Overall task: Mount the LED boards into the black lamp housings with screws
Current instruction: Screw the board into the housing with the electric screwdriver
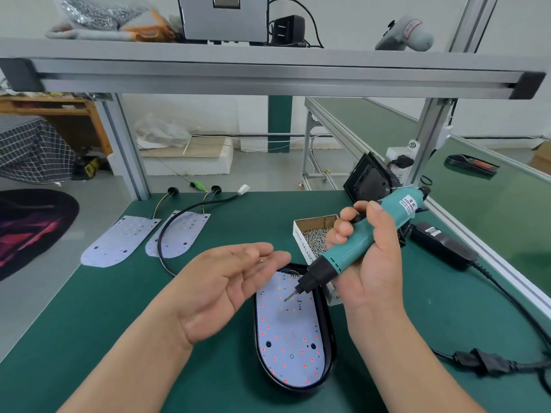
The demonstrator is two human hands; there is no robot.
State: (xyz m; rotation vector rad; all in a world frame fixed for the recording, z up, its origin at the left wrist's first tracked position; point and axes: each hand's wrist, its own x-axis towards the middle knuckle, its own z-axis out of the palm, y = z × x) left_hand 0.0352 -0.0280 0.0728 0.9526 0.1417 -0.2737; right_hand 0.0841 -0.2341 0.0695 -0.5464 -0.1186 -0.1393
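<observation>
lying in the lower middle of the frame, the black lamp housing (329, 338) sits flat on the green bench mat (119, 323), long axis running up and down the picture. an led board (290, 332) is seated inside it, white face up, dotted with red and amber points.

just above the board's upper end hangs the tip of a teal electric screwdriver (357, 242), tilted down to the left; whether the bit touches the board cannot be told. the right hand (372, 263) is wrapped round the screwdriver's body, fingers curled over it.

the left hand (226, 281) is held palm up at centre frame, above the housing's upper left edge, fingers relaxed and nearly straight. a small metal piece (261, 260) lies on its fingers, too small to identify.

behind the screwdriver stands an open cardboard box of screws (316, 236). in the left middle, two more led boards (119, 242) (179, 236) lie side by side, a black cable (162, 234) looping over the nearer one. at right a black power adapter (441, 245) lies on the mat, and another black housing (368, 180) leans upright by the frame post.
</observation>
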